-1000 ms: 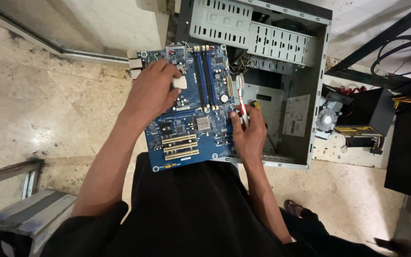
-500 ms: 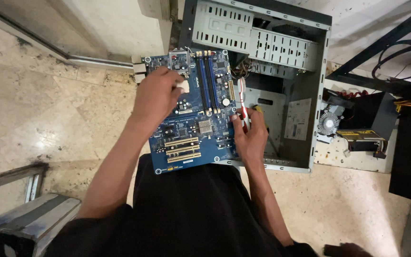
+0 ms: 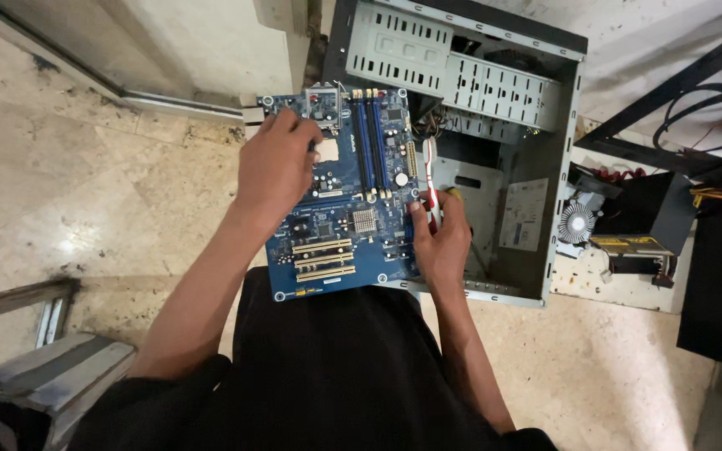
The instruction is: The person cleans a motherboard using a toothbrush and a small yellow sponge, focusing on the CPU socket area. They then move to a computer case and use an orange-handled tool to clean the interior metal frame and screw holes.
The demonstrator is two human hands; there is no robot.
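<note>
Steadying the blue rectangular motherboard [image 3: 353,192] on the lap beside the open grey metal case [image 3: 495,167], left hand [image 3: 277,167] spread flat, right hand [image 3: 440,238] seemingly pinching a red-and-white screwdriver [image 3: 430,179], next needing careful tip placement.

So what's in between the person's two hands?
In the head view, the blue circuit board spans the gap between the left hand and right hand: long blue slots and a small silver square chip.

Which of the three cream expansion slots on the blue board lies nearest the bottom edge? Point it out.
The lowest cream slot, closest to the motherboard's near edge by the lap; the other two sit above it, toward the silver heatsink.
</note>
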